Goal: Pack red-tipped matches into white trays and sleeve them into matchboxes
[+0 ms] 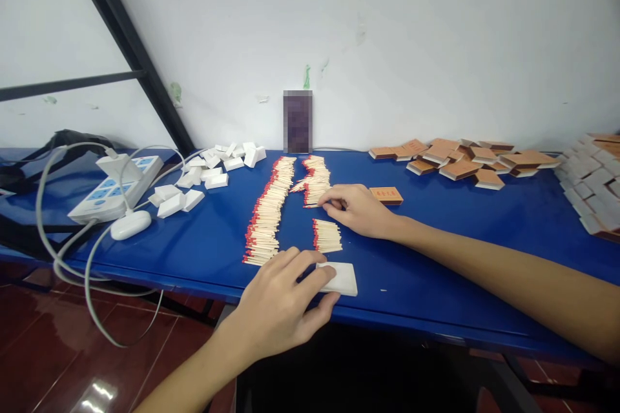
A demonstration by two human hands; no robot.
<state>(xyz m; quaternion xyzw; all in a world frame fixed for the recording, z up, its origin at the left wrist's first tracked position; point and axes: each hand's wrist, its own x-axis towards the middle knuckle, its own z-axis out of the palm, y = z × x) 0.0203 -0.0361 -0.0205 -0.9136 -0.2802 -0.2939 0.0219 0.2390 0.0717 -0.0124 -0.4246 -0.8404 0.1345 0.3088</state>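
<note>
My left hand (283,300) grips a white inner matchbox tray (341,279) at the front edge of the blue table (436,251), fingers and thumb closed on its left end. My right hand (356,208) reaches across the table, fingertips pinched on matches at the near end of a heap of red-tipped matches (314,182). A small bundle of matches (327,236) lies between the two hands. A long row of matches (268,210) runs along the left. One brown matchbox sleeve (386,195) lies just right of my right hand.
White trays (213,168) are scattered at the back left. A power strip (116,186), a white adapter (130,224) and grey cables (62,251) sit at the left. Brown matchboxes (460,160) are piled at the back right, more boxes (593,184) at the far right. The wall is close behind.
</note>
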